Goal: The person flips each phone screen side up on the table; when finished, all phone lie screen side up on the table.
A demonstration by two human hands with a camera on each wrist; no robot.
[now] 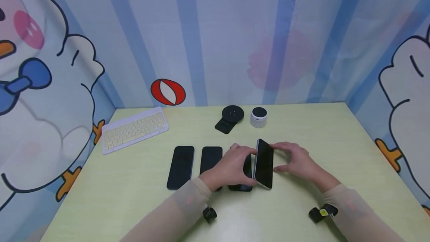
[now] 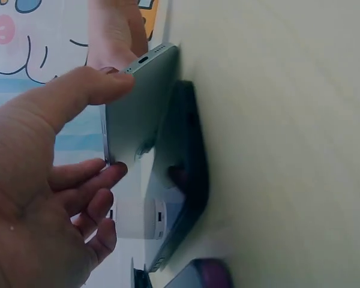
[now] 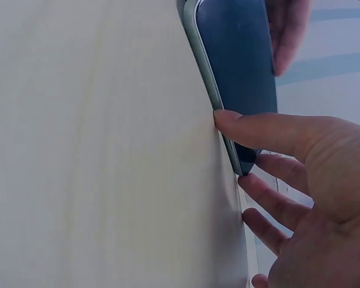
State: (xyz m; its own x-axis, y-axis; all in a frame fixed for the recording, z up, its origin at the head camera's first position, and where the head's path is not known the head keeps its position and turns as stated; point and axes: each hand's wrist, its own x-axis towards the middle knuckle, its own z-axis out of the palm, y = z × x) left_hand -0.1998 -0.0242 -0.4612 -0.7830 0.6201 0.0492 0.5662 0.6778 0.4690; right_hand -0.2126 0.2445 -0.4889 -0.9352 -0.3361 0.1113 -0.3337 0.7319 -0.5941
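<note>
A smartphone (image 1: 264, 165) with a dark screen stands tilted on its long edge at the right end of a row of phones. My left hand (image 1: 235, 163) holds its raised left edge, thumb near the bottom corner and fingertips farther up. On the other side my right hand (image 1: 297, 160) has its thumb and fingertips at the lower right edge. The left wrist view shows the phone's pale back (image 2: 141, 102) and charging port. Beside it lies another phone (image 1: 241, 188), partly hidden by my left hand. Two more dark phones (image 1: 180, 167) (image 1: 211, 158) lie flat farther left.
At the back left of the pale table (image 1: 134, 204) lies a white keyboard (image 1: 135, 129). A black round pad with a flat base (image 1: 232, 114) and a small white cylinder with a black top (image 1: 258, 118) stand at the back. A printed curtain (image 1: 221, 40) hangs behind.
</note>
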